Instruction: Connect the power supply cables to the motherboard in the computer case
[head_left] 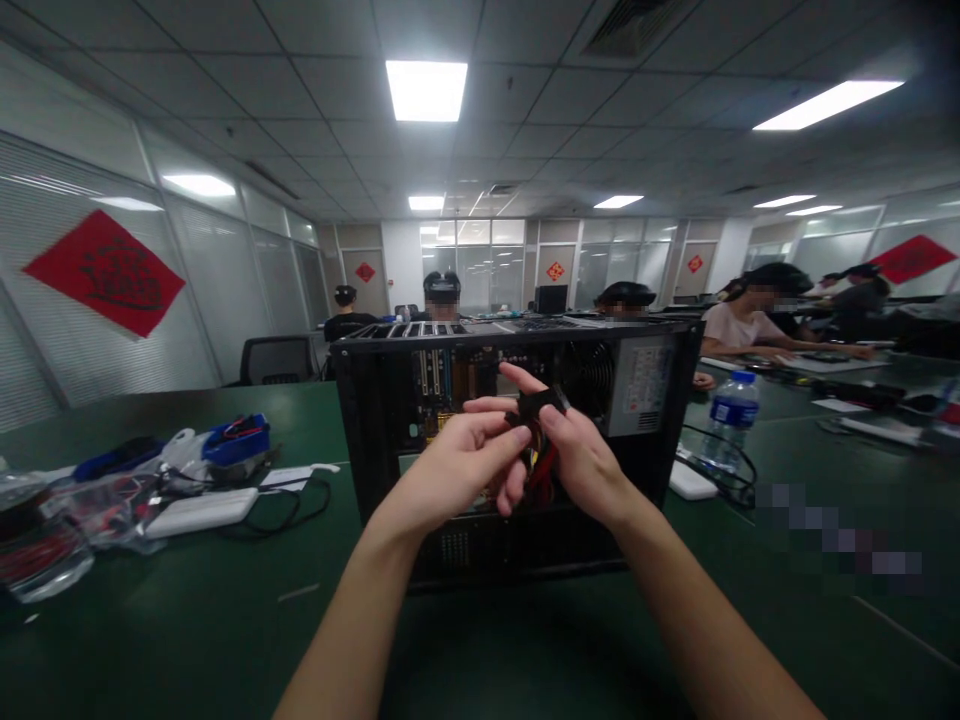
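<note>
Got two hands (472, 450) (585, 455) at one PC case (487, 550), one blue-capped water bottle (731, 420), five red diamond signs (105, 275), plus one office chair (277, 358) past the table's (225, 620) far-left edge.

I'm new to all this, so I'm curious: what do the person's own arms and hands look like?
The left hand and right hand are bare: no gloves, and no rings that I can see. The left forearm and right forearm show no sleeve, watch, bracelet or markings within the picture.
</note>
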